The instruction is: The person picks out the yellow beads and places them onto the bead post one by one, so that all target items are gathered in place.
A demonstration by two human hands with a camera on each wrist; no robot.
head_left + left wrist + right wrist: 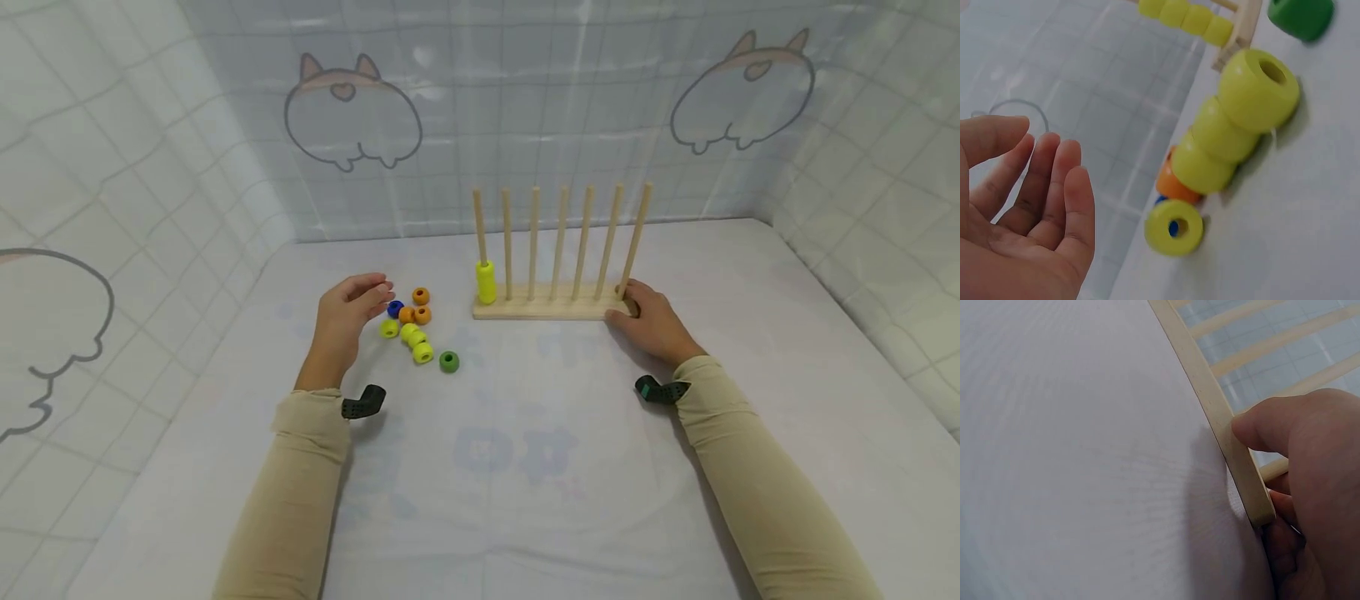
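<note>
A wooden peg rack point(543, 311) with several upright pegs stands on the table. Yellow beads point(487, 283) are stacked at the bottom of its leftmost peg. My right hand point(651, 321) grips the right end of the base, and its thumb point(1260, 425) presses the front edge. To the left of the loose beads, my left hand point(341, 321) hovers with relaxed, slightly bent fingers and nothing visible in them. Beside it lie several loose yellow beads point(423, 353), a few orange beads point(421, 296) and a blue bead point(395, 309). One green bead point(449, 362) sits apart, nearer me.
A white cloth point(487, 483) covers the table. Behind it rises a checked backdrop point(525, 108) with cartoon drawings, and similar sheets stand at both sides. Each wrist carries a small black camera point(364, 402).
</note>
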